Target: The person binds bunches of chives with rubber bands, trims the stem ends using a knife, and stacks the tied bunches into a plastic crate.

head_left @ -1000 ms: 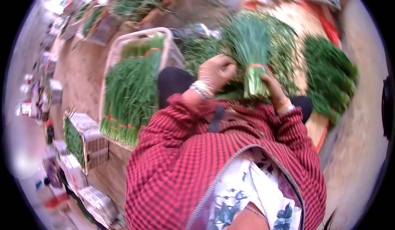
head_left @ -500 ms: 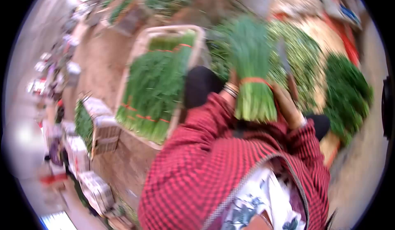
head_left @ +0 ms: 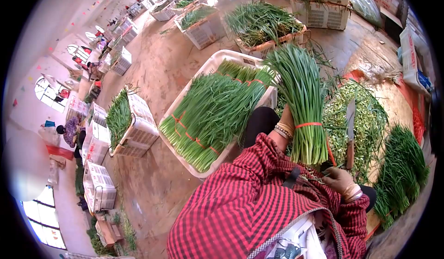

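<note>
A thick bunch of green chives (head_left: 309,134) stands upright in front of me, tied round with an orange band (head_left: 308,124). My left hand (head_left: 287,118), with beaded bracelets at the wrist, is wrapped round its left side; its fingers are mostly hidden behind the stems. Below and right of the cut ends, my gloved right hand (head_left: 340,180) is closed with curled fingers. What it holds, if anything, I cannot make out. A thin orange strip (head_left: 331,151) runs between the bunch and that hand. Farther right, a knife (head_left: 350,134) with a wooden handle lies on cut trimmings (head_left: 337,115).
On my left stands a white crate (head_left: 173,164) with banded chive bunches (head_left: 217,120). Loose chives (head_left: 400,175) lie at the far right. More crates (head_left: 134,127) stand on the floor, one heaped with chives (head_left: 263,20) ahead. People (head_left: 70,131) sit along the left wall.
My right hand has come away from the bunch's right side, down towards my lap. My left hand still holds the bunch. The view has shifted and sharpened, showing more of the room.
</note>
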{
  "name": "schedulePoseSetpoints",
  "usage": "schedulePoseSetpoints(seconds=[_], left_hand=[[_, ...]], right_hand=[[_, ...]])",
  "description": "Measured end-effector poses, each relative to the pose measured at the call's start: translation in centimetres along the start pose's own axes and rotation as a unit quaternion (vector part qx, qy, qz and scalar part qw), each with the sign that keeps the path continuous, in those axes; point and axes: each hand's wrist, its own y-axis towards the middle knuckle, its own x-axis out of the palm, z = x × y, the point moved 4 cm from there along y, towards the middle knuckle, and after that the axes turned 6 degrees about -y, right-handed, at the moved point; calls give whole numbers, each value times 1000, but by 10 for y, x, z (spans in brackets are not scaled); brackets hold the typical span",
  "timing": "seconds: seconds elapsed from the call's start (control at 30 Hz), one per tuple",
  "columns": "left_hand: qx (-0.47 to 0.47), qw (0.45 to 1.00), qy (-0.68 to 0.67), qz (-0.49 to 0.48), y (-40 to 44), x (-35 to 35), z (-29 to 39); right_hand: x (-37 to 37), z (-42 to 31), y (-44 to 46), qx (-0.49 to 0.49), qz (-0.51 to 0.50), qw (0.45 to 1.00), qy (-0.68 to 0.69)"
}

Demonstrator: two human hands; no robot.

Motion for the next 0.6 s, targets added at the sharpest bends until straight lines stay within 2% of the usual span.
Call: schedulePoseSetpoints(seconds=[0.07,0.1,0.13,0.17,0.2,0.27,0.33,0.4,0.47,0.53,0.6], left_hand=[[18,998,56,31,0,17,8],[26,997,67,18,-8,32,4],[25,997,67,17,-9,42,-5],[96,978,178,58,-7,47,-10],[164,939,284,97,-5,49,-15],[218,895,387,30,-3,62,-39],[211,872,441,12,-6,67,-58],[139,896,422,27,-8,71,-54],[127,918,376,15,-18,84,-56],[135,912,386,2,-14,69,-62],[133,869,478,-7,-14,58,-67]], right_hand=[[-24,19,4,84,179,980,29],[-35,21,11,100,178,959,195],[-48,5,18,39,197,935,292],[-59,-21,22,37,243,922,299],[-60,-37,32,38,245,922,298],[-67,-66,53,-117,327,910,224],[-77,-65,80,-189,288,887,307],[-90,-52,86,-93,360,822,431],[-98,-51,80,-68,339,775,529],[-100,-60,78,-49,394,790,467],[-92,-46,91,-74,442,805,388]])
